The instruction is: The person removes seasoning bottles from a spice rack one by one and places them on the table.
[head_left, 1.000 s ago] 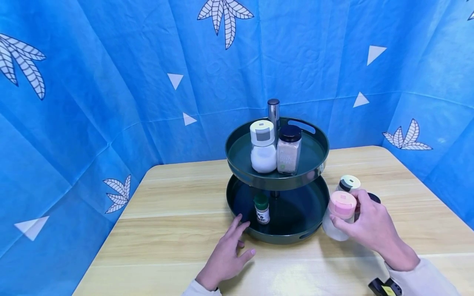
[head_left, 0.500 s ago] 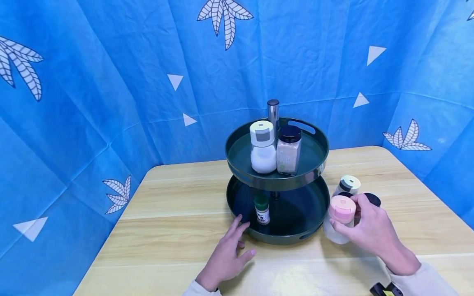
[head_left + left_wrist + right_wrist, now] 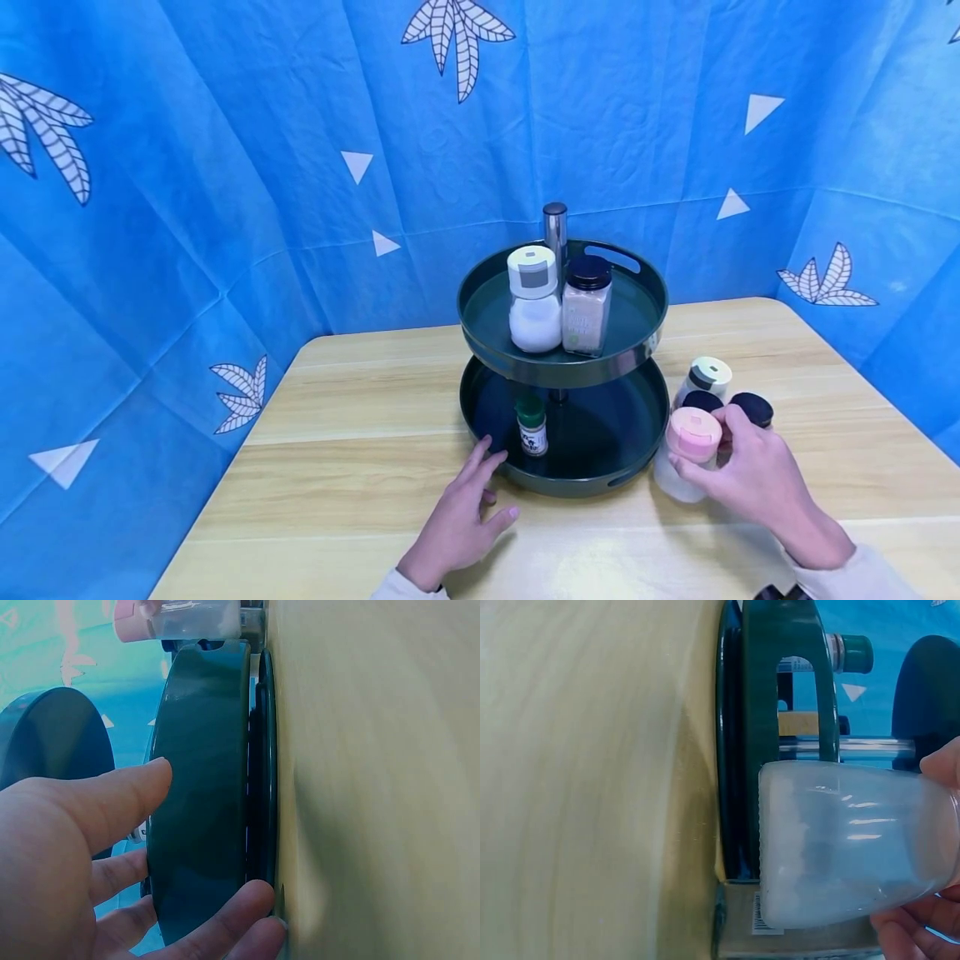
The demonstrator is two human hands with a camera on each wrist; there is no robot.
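Observation:
My right hand [image 3: 761,483] pinches a clear jar [image 3: 677,479] by its pink flip-top lid, just right of the two-tier dark green turntable rack [image 3: 480,350]. White contents show through the jar in the right wrist view, where its base hangs a little above the tabletop. My left hand [image 3: 459,529] rests its fingertips on the near left rim of the lower tray [image 3: 600,433], fingers spread and thumb apart. A small green-capped spice bottle [image 3: 532,435] stands in that tray. Above it, the upper tray bears a white-capped shaker [image 3: 535,312] and a black-lidded square jar [image 3: 587,308].
Behind the right hand stand a white-capped jar [image 3: 707,375] and two black-lidded jars, one left [image 3: 702,401] and one right [image 3: 752,408]. A metal post [image 3: 555,225] rises through the rack. Patterned blue cloth [image 3: 300,167] hangs around the wooden table [image 3: 360,408].
My right hand has drawn the pink-lidded jar slightly toward me, and more of the black lids behind it shows. The left hand has stayed at the tray rim.

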